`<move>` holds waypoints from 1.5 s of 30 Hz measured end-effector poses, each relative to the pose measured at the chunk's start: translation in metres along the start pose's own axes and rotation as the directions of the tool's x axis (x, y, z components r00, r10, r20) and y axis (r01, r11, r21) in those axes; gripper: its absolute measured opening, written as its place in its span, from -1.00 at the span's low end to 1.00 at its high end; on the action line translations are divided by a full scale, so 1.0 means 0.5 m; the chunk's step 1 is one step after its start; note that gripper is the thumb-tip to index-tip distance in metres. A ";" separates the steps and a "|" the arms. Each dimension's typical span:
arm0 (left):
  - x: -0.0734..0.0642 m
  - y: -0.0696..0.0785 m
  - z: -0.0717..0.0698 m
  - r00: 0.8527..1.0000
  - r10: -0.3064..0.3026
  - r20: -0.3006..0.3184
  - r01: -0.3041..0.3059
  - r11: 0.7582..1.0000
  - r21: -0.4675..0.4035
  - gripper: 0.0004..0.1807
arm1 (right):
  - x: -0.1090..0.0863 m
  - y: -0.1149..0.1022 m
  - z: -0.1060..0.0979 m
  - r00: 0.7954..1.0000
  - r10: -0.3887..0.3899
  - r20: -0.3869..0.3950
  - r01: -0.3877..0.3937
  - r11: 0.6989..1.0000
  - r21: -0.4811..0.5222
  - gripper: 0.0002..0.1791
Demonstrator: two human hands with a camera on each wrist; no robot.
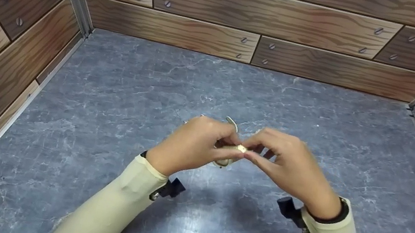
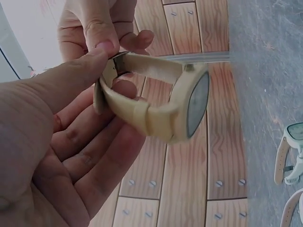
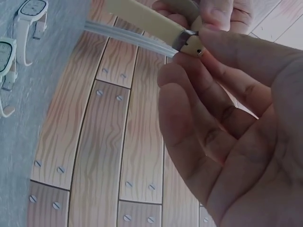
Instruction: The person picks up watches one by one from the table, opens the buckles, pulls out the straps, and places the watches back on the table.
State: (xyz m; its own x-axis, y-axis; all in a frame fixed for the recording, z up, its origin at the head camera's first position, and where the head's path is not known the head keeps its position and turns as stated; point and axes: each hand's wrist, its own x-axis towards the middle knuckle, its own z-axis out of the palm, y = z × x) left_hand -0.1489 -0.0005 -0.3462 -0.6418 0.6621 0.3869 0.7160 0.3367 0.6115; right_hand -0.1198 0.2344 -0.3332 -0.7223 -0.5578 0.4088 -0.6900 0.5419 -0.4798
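A cream wristwatch (image 2: 177,111) hangs between both hands, its strap looped round and its dial turned to the side. My left hand (image 1: 196,144) pinches the strap end between thumb and fingers. From the other side, my right hand (image 1: 289,161) pinches the strap at the metal buckle (image 3: 182,41), thumb tip close to the left thumb. The strap's keeper loop (image 2: 141,111) shows midway along one half. In the head view the hands cover most of the watch; only its lower part peeks out beneath the left fingers.
More watches lie on the grey marbled table (image 1: 145,80): a pale one (image 3: 33,7) and a greenish-white one (image 3: 5,56). A light strap (image 1: 232,123) pokes out behind the left hand. Wood-patterned walls (image 1: 210,1) enclose the back and sides.
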 end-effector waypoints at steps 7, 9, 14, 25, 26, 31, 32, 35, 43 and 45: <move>0.001 0.001 -0.005 1.000 0.000 0.013 0.000 1.000 -0.023 -0.81 | 0.000 -0.003 -0.009 0.999 0.045 0.014 -0.047 0.993 0.112 -0.86; -0.001 0.002 -0.006 1.000 0.000 0.014 0.000 0.999 -0.038 -0.83 | -0.001 -0.004 -0.011 0.998 0.058 0.015 -0.060 0.989 0.135 -0.86; -0.002 0.001 -0.006 1.000 0.008 0.006 -0.008 0.998 -0.055 -0.85 | 0.000 -0.005 -0.011 0.996 0.091 0.009 -0.092 0.984 0.155 -0.90; 0.000 0.000 -0.008 1.000 0.015 0.016 -0.014 0.999 -0.031 -0.81 | 0.000 0.002 -0.003 1.000 0.028 -0.005 -0.028 0.997 0.067 -0.91; 0.000 0.000 -0.008 1.000 0.010 0.020 -0.009 1.000 -0.029 -0.80 | 0.000 0.002 -0.003 1.000 0.029 -0.007 -0.028 0.998 0.062 -0.92; 0.001 0.000 -0.008 1.000 0.008 0.022 -0.008 1.000 -0.004 -0.78 | 0.001 0.002 -0.006 0.999 0.033 -0.007 -0.033 0.997 0.064 -0.91; 0.000 0.000 -0.009 1.000 0.006 0.019 -0.006 1.000 0.000 -0.80 | 0.000 0.001 -0.007 0.999 0.032 -0.010 -0.031 0.997 0.069 -0.90; 0.000 0.000 -0.010 1.000 -0.009 0.021 0.010 1.000 -0.026 -0.85 | -0.001 0.000 -0.010 0.999 0.028 -0.031 -0.025 0.996 0.089 -0.86; -0.001 0.000 -0.011 0.999 -0.041 -0.001 0.041 0.998 -0.038 -0.84 | 0.004 0.003 -0.005 0.997 0.058 -0.056 -0.050 0.990 0.134 -0.86; 0.000 -0.001 -0.009 1.000 -0.021 0.000 0.021 1.000 -0.014 -0.83 | 0.006 0.003 -0.001 0.997 0.057 -0.042 -0.051 0.991 0.127 -0.87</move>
State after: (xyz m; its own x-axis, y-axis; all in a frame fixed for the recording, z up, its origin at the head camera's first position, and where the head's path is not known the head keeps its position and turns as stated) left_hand -0.1505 -0.0039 -0.3433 -0.6570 0.6547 0.3738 0.6981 0.3412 0.6294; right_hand -0.1232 0.2340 -0.3324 -0.7619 -0.4987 0.4132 -0.6405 0.4859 -0.5947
